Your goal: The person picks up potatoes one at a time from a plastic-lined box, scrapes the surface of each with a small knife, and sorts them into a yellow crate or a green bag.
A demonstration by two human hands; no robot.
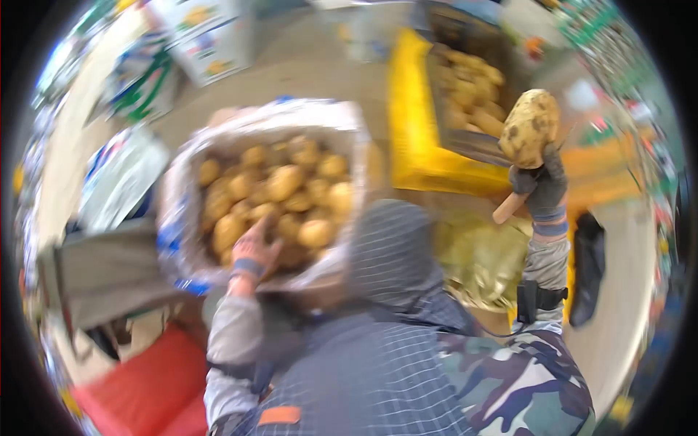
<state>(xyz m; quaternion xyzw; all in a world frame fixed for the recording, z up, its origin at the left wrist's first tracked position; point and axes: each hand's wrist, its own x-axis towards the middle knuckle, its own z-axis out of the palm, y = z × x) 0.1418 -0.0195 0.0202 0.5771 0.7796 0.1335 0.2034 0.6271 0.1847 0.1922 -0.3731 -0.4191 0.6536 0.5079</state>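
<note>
My right hand (541, 182), in a dark grey glove with bare fingertips, grips a large brown-spotted potato (529, 129) and holds it up beside the yellow crate. My left hand (256, 248) reaches over the near side of a plastic-lined box (174, 189). Its fingers stretch out onto the loose potatoes (283, 183) heaped inside, touching those near the front. Blur hides the exact fingertips, but no potato shows lifted in that hand.
At upper right, a yellow crate (408, 109) with a dark lining holds more potatoes (472, 83). A yellowish plastic bag (483, 261) lies below it. White boxes (211, 47) stand at upper left, and a red cushion-like thing (149, 385) is at lower left.
</note>
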